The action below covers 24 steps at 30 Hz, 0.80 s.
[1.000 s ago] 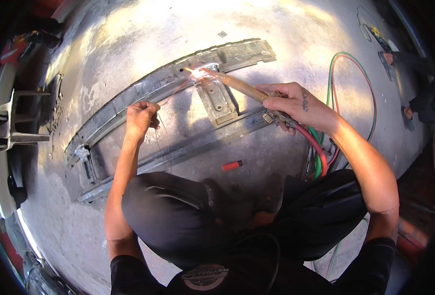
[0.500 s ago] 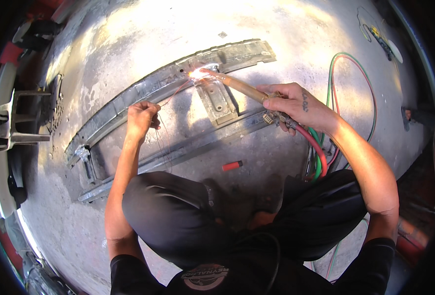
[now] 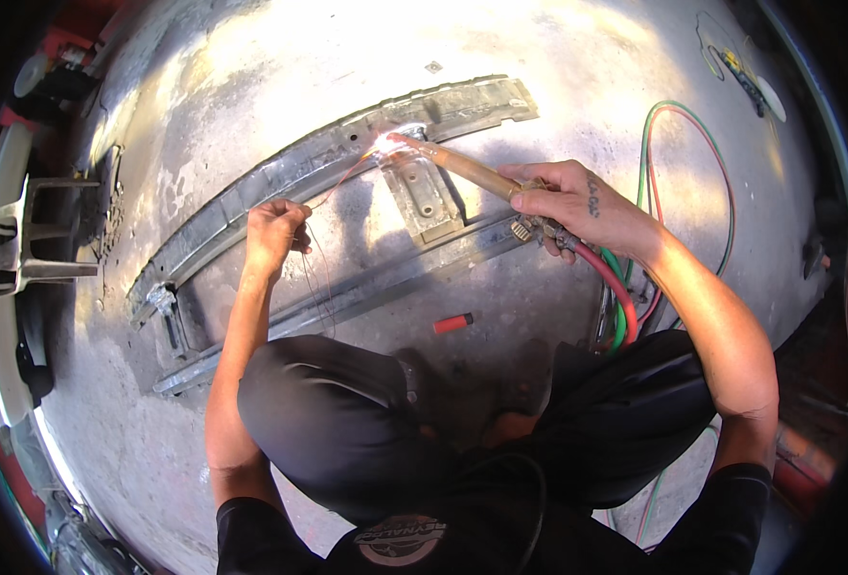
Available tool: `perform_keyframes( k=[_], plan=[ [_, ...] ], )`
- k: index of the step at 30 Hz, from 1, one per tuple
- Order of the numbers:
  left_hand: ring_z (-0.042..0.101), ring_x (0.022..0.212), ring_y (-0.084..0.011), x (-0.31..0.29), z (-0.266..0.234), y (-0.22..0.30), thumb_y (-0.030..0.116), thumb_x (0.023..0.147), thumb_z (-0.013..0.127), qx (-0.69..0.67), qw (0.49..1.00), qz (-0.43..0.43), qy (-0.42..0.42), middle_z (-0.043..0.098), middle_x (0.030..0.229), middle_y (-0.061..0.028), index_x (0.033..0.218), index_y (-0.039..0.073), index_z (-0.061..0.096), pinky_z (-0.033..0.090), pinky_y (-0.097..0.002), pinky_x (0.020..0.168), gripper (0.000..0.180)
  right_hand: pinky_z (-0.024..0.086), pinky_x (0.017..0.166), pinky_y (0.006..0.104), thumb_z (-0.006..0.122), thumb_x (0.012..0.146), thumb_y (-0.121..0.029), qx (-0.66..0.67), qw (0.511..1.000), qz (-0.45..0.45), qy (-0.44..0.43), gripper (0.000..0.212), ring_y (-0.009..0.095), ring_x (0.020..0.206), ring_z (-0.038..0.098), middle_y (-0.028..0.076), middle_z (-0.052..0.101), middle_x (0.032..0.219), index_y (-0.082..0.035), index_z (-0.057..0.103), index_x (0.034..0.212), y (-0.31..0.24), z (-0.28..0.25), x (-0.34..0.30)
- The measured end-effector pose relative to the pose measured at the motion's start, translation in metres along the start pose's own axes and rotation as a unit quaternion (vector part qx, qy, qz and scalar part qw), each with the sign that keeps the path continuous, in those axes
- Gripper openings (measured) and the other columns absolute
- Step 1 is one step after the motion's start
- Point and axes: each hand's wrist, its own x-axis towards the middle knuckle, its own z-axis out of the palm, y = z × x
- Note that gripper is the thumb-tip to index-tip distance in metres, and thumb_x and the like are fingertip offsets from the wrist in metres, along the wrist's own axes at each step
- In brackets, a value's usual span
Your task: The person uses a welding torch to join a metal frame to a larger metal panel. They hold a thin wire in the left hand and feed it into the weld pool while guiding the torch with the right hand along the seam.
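Note:
A brass gas welding torch [image 3: 476, 172] is gripped in my right hand [image 3: 577, 203], its tip pointing left at a bright glow on the metal. Between the fingertips of my left hand [image 3: 276, 233] is a thin filler wire [image 3: 345, 178]; one end reaches the glow and the rest hangs below the hand. The glow lies where a short bracket [image 3: 422, 199] meets a long curved steel beam [image 3: 294, 165]. Red and green hoses [image 3: 617, 287] trail from the torch handle past my right knee.
A straight metal rail [image 3: 347, 299] lies nearer to me, in front of my knees. A red lighter-like object [image 3: 453, 324] is on the concrete floor. Looped hoses [image 3: 731, 196] lie at right. A slotted metal part [image 3: 31, 235] stands at far left.
The glow at the joint has turned whiter, with fewer orange sparks. Both hands keep nearly the same place. Dark shapes at the far left and right edges have shifted.

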Motion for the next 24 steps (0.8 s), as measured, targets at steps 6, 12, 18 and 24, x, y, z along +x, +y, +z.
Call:
perform_keyframes(
  k=[6,12,18,24],
  plan=[
    [0.062,0.054,-0.0163,0.0003,-0.0011,-0.0016,0.008,0.094,0.064,-0.005,1.000,0.000,-0.003,0.065,0.070,-0.0082,0.094,-0.006,0.072,0.057,-0.0324,0.050,0.015,0.047,0.050,0.0259,0.062,0.105,-0.026,-0.001,1.000,0.002,-0.001,0.061,0.011,0.055,0.060,0.002,0.057,0.079,0.009,0.046,0.153,-0.0007,0.0005,0.0011],
    [0.063,0.055,-0.0166,0.0012,-0.0005,-0.0024,0.008,0.093,0.064,0.000,1.000,-0.001,0.003,0.066,0.070,-0.0085,0.094,-0.006,0.072,0.057,-0.0324,0.050,0.016,0.047,0.050,0.0257,0.062,0.105,-0.026,0.004,1.000,0.003,-0.006,0.062,0.011,0.055,0.060,0.002,0.057,0.080,0.009,0.045,0.154,0.0016,-0.0012,0.0024],
    [0.063,0.055,-0.0165,0.0020,-0.0012,-0.0037,0.008,0.093,0.063,0.000,1.000,-0.002,0.001,0.066,0.070,-0.0085,0.094,-0.006,0.072,0.057,-0.0325,0.050,0.016,0.047,0.050,0.0256,0.062,0.105,-0.026,-0.002,1.000,0.007,-0.002,0.062,0.011,0.056,0.060,0.002,0.057,0.081,0.008,0.045,0.154,-0.0022,0.0001,0.0007],
    [0.063,0.055,-0.0164,0.0039,-0.0020,-0.0065,0.008,0.093,0.063,0.000,1.000,-0.002,0.002,0.065,0.069,-0.0083,0.094,-0.006,0.072,0.057,-0.0323,0.050,0.017,0.047,0.050,0.0254,0.061,0.105,-0.026,0.001,1.000,0.012,-0.004,0.062,0.011,0.056,0.060,0.001,0.057,0.081,0.008,0.045,0.154,-0.0006,-0.0004,0.0018]
  ],
)
